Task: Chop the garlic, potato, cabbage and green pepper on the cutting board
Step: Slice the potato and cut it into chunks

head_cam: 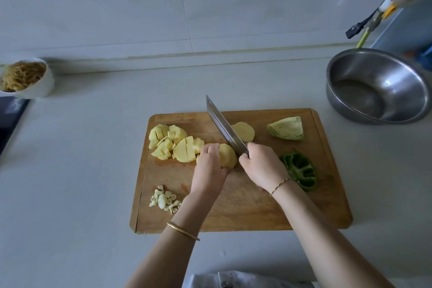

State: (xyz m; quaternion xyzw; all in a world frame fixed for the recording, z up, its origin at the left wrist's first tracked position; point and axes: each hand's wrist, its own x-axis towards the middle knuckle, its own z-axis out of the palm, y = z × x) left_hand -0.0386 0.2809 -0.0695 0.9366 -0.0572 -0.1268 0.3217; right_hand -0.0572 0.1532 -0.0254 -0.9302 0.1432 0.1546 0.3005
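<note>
Head view, potato handling: the potato piece (228, 158) looks firm, dense and wet on its cut faces, so likely slippery. Best held from the left flank with fingertips tucked back, flat face down if it has one.
Head view, potato look: pale yellow, peeled, rounded. Cut potato chunks (170, 142) are heaped at the board's left rear, and one thick slice (244, 132) lies just right of the blade.
Position: the piece sits mid cutting board (245, 213), between the two hands.
Left hand (209, 166): fingers curled over the potato piece, pinning it down.
Right hand (261, 166): wrapped round the handle of the cleaver (224, 126), with the blade angled away and its heel at the piece's right side.
Garlic (163, 199): small white bits at the front left of the board, already chopped.
Cabbage wedge (287, 128): whole, at the right rear, light and leafy. It may splay under the blade.
Green pepper (301, 170): an open half beside the right wrist, uncut, hollow, with glossy skin.
Progress (judgement): garlic done, potato partway, and two vegetables still to go.
Surroundings: a steel bowl (374, 86) far right and a white bowl of shreds (35, 86) far left.
</note>
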